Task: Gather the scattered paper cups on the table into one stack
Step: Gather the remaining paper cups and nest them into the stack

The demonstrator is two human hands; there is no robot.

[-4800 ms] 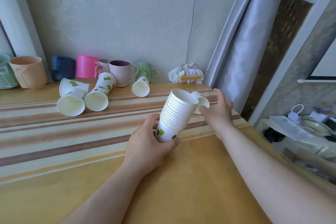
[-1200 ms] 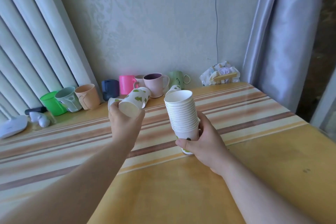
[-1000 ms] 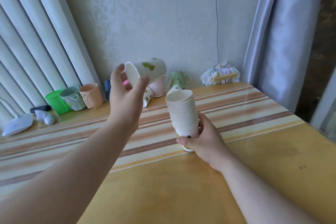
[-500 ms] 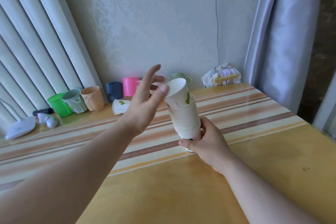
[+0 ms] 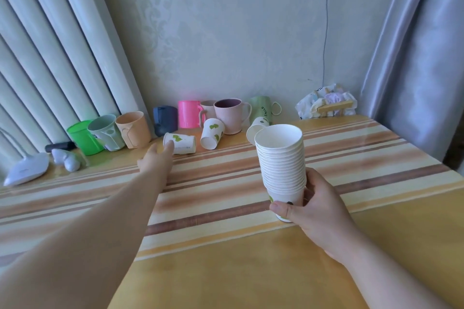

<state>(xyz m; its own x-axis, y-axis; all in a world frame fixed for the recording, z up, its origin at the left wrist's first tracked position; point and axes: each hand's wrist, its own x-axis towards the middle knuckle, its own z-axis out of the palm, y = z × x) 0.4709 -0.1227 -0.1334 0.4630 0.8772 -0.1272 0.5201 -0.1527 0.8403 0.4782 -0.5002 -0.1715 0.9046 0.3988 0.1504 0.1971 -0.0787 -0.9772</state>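
Observation:
My right hand (image 5: 313,206) grips the base of an upright stack of white paper cups (image 5: 282,163) with green leaf prints, held just above the striped table (image 5: 364,158). My left hand (image 5: 157,160) is stretched far forward with fingers apart, its fingertips at the rim end of a paper cup lying on its side (image 5: 180,143). A second loose cup (image 5: 212,133) lies tilted just right of it. A third loose cup (image 5: 256,128) lies behind the stack, partly hidden by it.
Along the wall stand plastic mugs: green (image 5: 84,137), grey-green (image 5: 106,132), orange (image 5: 133,129), dark blue (image 5: 165,118), pink (image 5: 189,113), mauve (image 5: 229,114) and light green (image 5: 262,108). A crumpled bag (image 5: 326,103) sits back right. White objects (image 5: 27,168) lie far left. Curtains hang on both sides.
My left hand has let go of the cup it set on the stack and reached forward left to the cup lying by the mugs. The stack stays in my right hand.

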